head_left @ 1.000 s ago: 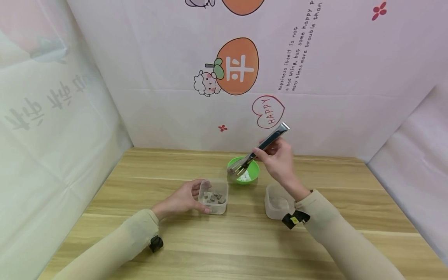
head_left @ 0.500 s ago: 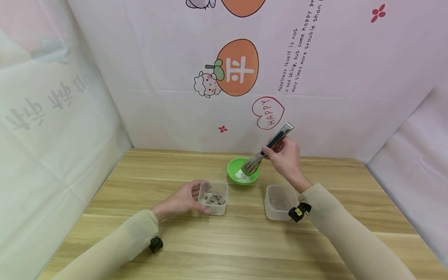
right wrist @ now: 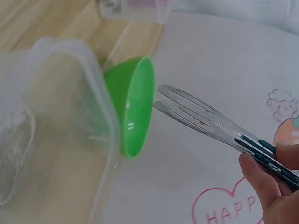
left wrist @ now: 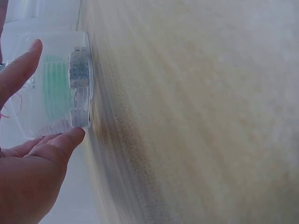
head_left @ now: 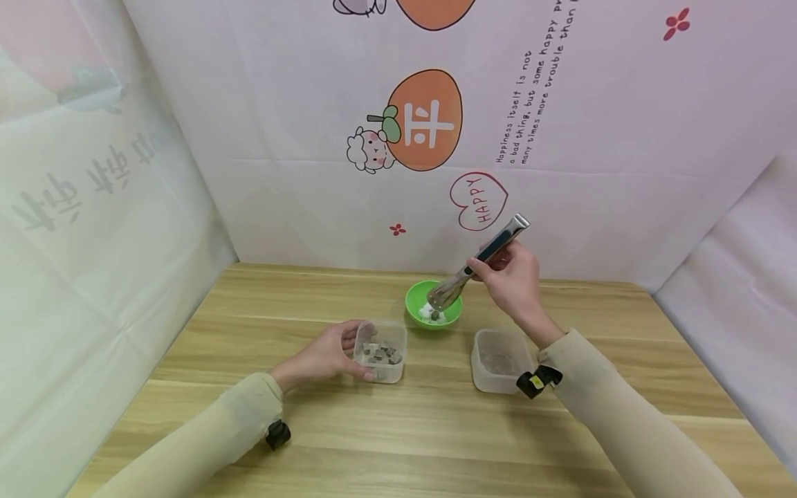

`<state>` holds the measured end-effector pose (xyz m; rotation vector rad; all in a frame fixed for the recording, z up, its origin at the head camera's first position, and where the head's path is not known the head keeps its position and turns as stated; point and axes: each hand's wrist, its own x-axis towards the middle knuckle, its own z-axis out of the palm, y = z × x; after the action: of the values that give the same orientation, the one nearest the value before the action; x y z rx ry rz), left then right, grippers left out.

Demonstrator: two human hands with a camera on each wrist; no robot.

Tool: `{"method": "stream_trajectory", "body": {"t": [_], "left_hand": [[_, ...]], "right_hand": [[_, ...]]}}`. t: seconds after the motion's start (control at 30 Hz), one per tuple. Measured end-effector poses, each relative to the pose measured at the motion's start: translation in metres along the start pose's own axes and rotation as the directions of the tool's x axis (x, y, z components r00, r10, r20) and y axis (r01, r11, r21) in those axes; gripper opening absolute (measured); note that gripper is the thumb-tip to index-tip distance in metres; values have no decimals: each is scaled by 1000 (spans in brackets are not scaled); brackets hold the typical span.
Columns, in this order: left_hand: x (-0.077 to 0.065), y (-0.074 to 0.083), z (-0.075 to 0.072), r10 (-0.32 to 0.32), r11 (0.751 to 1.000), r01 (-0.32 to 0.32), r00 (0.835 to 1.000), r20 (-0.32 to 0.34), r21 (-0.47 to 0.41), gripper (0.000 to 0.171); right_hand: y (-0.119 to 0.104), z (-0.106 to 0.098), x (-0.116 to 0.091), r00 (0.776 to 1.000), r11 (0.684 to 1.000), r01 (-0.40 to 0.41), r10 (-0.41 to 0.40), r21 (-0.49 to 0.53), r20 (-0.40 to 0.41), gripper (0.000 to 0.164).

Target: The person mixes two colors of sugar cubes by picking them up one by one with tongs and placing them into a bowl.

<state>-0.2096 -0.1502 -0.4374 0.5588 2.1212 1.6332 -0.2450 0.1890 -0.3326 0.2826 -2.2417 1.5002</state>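
Where my right hand (head_left: 512, 282) grips: one pair of tongs (head_left: 497, 243), over one green bowl (right wrist: 140, 102).
Left hand (head_left: 326, 351): gripping one tub (head_left: 387, 374) of blocks (head_left: 382, 354), bowl's 8 o'clock.
Second tub (head_left: 492, 382): bowl's 4 o'clock.
Red heart (head_left: 479, 200): one, "HAPPY".

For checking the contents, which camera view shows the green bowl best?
The head view, because it looks into the green bowl and shows white pieces there. The right wrist view shows it side-on, partly behind a clear container; the left wrist view, likely its blurred green through another container.
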Motion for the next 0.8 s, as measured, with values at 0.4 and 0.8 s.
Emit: {"method": "stream_trajectory", "body": {"t": [0.4, 0.8], "left_hand": [[1, -3, -1, 9, 1000, -9, 1000, 6, -13, 100], [3, -3, -2, 20, 999, -19, 1000, 21, -30, 97]], "right_hand": [[-50, 20, -26, 988, 991, 129, -131, 35, 80, 22], [-54, 58, -48, 969, 986, 160, -165, 43, 182, 22]]}}
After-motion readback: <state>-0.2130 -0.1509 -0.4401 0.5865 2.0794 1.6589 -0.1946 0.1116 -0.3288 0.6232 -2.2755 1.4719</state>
